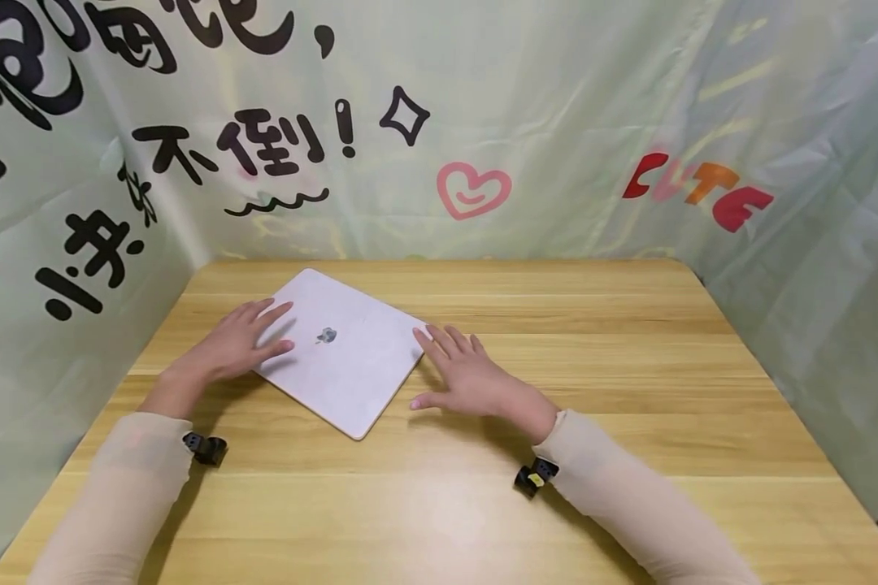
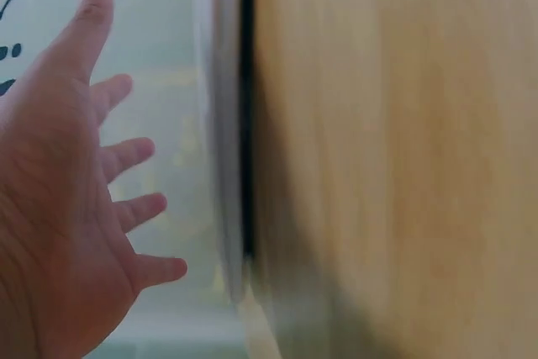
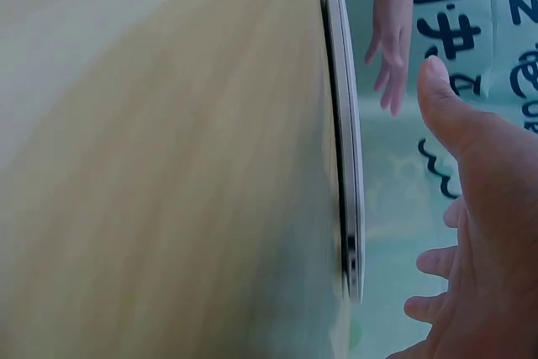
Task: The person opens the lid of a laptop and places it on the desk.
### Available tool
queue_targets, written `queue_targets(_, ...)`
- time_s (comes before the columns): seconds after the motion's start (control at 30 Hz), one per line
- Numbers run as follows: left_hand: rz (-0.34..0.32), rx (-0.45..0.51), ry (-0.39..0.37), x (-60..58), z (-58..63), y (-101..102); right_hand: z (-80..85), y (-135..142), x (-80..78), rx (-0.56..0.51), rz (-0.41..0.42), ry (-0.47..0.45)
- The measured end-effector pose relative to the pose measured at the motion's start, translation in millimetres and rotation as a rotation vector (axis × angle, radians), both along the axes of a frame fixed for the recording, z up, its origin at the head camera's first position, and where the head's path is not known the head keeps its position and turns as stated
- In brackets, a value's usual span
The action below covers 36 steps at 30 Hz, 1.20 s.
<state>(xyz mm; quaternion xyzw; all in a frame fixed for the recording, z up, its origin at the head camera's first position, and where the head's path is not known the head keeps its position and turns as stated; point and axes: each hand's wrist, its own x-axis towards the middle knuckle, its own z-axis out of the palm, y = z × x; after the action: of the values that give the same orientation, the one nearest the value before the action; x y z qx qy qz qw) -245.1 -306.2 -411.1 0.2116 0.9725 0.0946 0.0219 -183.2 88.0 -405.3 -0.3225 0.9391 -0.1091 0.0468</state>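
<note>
A closed silver laptop [image 1: 369, 357] with an apple logo on its lid lies turned at an angle on the wooden table. My left hand [image 1: 237, 343] is over its left corner, fingers spread. At the right corner is my right hand [image 1: 468, 378], its fingers stretched out and its thumb held apart. The left wrist view shows the laptop's thin side edge [image 2: 223, 124] beside the spread left hand [image 2: 71, 182]. From the right wrist, a gap shows between the laptop [image 3: 349, 166] and the right hand [image 3: 496, 208]; both palms face down above lid height.
The wooden table [image 1: 629, 357] reaches to a pale green curtain [image 1: 571, 106] behind and at both sides, printed with black characters, a pink heart and coloured letters. A small black camera [image 1: 205, 448] sits at the left wrist, another camera [image 1: 536, 478] at the right.
</note>
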Motion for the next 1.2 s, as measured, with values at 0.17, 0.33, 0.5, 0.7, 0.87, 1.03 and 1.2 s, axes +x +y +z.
queue_targets(0.17,-0.013,0.003,-0.008,-6.0,-5.3,-5,0.5,-19,2.2,0.027,0.047,0.004)
queue_targets(0.33,-0.026,-0.06,0.0,-8.2,-5.4,-11,2.2,-40,6.6,0.059,0.098,0.012)
queue_targets(0.5,-0.041,-0.098,0.002,-9.1,-3.6,-16,5.6,-58,11.7,0.083,0.124,-0.02)
queue_targets(0.7,-0.051,-0.109,-0.004,-6.5,-3.6,-22,6.6,-76,17.0,0.11,0.16,-0.032)
queue_targets(0.87,-0.062,-0.117,-0.004,-1.8,-6.8,-25,5.4,-91,21.8,0.144,0.171,-0.036)
queue_targets(1.03,-0.055,-0.1,-0.016,-0.9,-8.0,-25,4.9,-105,26.0,0.165,0.163,-0.038)
queue_targets(1.2,-0.048,-0.115,-0.047,-0.3,-10.1,-26,1.0,-117,28.6,0.197,0.141,-0.057)
